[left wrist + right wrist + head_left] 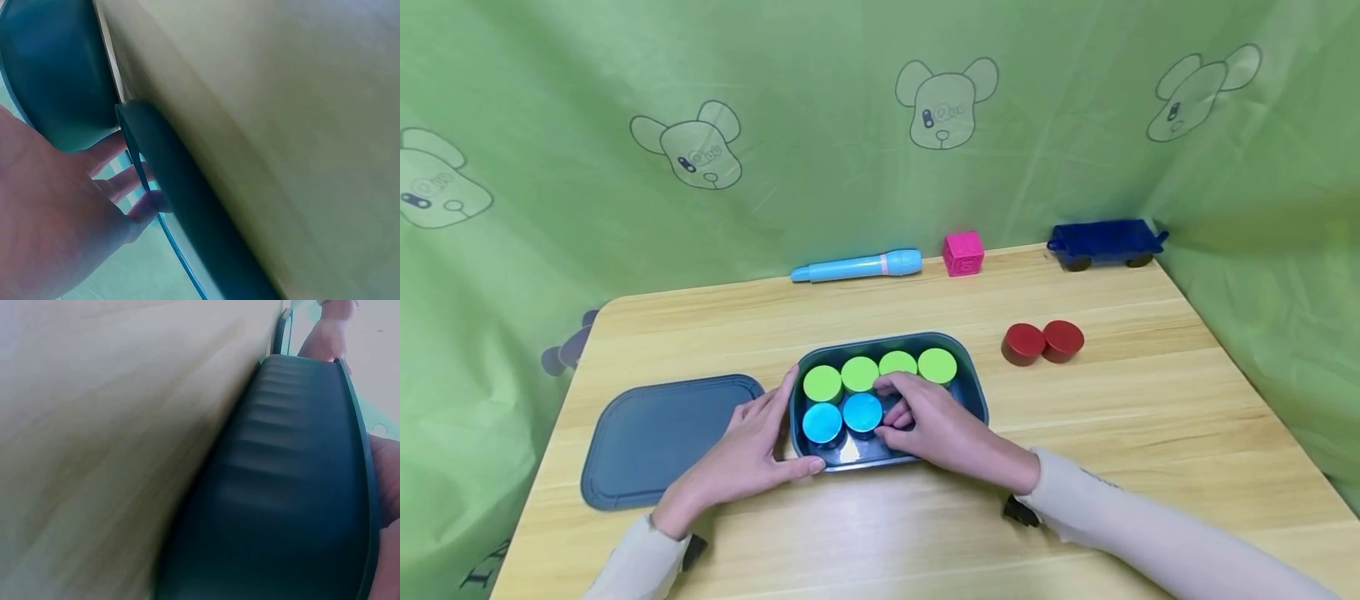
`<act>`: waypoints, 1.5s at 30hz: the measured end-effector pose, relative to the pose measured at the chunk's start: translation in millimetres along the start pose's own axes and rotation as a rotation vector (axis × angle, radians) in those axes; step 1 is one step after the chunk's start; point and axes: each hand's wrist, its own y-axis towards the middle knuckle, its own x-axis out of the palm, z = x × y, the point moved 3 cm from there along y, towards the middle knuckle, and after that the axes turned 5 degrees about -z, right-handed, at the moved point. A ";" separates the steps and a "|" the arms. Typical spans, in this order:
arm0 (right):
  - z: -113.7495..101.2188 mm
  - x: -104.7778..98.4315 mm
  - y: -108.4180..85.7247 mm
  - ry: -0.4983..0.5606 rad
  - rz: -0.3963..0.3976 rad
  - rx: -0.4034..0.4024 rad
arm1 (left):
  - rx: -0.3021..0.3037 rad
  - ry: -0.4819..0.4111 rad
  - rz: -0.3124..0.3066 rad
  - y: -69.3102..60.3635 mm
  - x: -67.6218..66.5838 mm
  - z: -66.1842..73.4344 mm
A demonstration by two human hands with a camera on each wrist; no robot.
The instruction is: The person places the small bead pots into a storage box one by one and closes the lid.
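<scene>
A dark blue box [977,404] holds several green round pieces [823,384] in its back row and two blue round pieces [823,423] in front. My left hand [760,450] rests at the box's left end, fingers fairly straight along the wall and thumb on the near rim. Inside the box, my right hand [936,425] has its fingers curled, index finger and thumb pinching the right side of the second blue round piece [862,412]. The right wrist view shows mostly the box's outer wall [294,469], which hides the fingertips.
Left of the box lies a flat dark blue lid [662,442]. Two red round pieces [1023,343] stand to the right. Along the back edge are a blue pen-shaped toy [857,267], a pink cube [963,253] and a dark blue toy wagon [1105,242], before a green curtain [820,167].
</scene>
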 end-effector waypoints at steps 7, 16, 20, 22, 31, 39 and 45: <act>-0.3 -4.8 -4.8 -0.003 0.037 -0.043 | -0.003 0.002 -0.001 0.1 0.3 -2.3; 0.0 -18.5 -15.9 -0.036 0.102 -0.113 | -0.006 0.004 -0.005 -0.2 0.1 -3.4; 3.9 -28.8 -21.1 -0.018 0.162 -0.170 | -0.009 0.004 -0.006 -0.3 -1.3 -2.7; 6.5 -34.4 -23.9 -0.005 0.187 -0.184 | -0.010 0.003 -0.006 -0.5 -1.9 -2.5; 19.2 -65.5 -40.0 -0.006 0.269 -0.173 | -0.014 0.004 -0.014 -0.6 -2.2 -1.1; 34.9 -91.0 -55.1 -0.047 0.338 -0.144 | -0.021 -0.001 -0.014 -0.9 -1.7 -1.9; 50.8 -109.7 -67.2 -0.113 0.418 -0.103 | -0.020 -0.004 -0.011 -0.4 -1.3 -2.3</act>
